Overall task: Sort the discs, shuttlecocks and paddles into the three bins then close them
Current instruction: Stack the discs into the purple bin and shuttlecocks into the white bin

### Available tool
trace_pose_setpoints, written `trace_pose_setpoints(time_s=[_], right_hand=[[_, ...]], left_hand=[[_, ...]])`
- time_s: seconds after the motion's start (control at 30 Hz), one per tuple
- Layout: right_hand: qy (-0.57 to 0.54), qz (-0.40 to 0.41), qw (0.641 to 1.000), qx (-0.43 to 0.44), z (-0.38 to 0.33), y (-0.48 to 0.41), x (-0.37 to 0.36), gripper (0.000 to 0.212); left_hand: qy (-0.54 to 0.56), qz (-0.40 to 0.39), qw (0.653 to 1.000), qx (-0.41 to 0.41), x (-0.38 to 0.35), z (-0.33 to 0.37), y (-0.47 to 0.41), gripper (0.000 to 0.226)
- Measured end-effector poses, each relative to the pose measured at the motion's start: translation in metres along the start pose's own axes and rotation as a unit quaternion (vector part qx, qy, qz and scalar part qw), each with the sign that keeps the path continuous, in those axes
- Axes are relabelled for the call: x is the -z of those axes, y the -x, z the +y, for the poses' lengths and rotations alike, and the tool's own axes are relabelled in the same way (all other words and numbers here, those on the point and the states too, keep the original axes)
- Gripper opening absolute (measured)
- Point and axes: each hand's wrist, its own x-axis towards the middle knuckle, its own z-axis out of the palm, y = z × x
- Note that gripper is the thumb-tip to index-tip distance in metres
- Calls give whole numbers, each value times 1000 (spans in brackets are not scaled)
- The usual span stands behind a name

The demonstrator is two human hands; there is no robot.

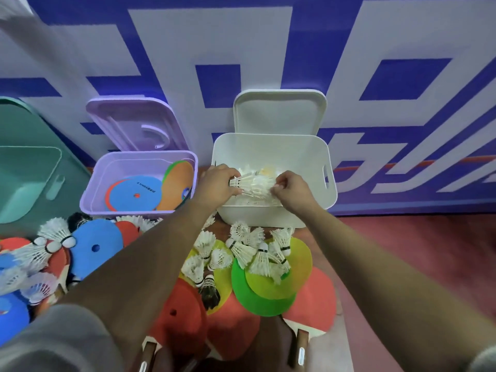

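Note:
Both hands hover over the white bin, which has white shuttlecocks in it. My left hand and my right hand together grip a bunch of shuttlecocks above the bin. The purple bin to the left holds blue and orange discs. A teal bin stands at the far left. On the floor in front lie loose shuttlecocks, coloured discs and red paddles in a mixed pile.
The purple lid and the white lid lean against the blue-and-white wall behind their bins. Red floor shows at the right of the pile.

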Motion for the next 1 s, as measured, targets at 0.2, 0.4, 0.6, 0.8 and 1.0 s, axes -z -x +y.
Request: trace_pose_setpoints(time_s=[0.2, 0.4, 0.6, 0.8, 1.0], right_hand=[[119, 10, 991, 59, 4, 10, -6, 53], [58, 73, 975, 204, -22, 57, -6, 36], [78, -117, 964, 226, -28, 104, -67, 15], [227, -192, 945, 137, 12, 107, -126, 34], [297, -188, 930, 104, 25, 102, -163, 30]], left_hand=[[43, 1, 999, -2, 4, -13, 13, 43], [128, 84, 988, 20, 21, -31, 95, 14], [108, -44, 988, 100, -13, -70, 168, 4], [-47, -177, 974, 129, -49, -93, 171, 42], [-142, -177, 972, 55, -55, -90, 153, 18]])
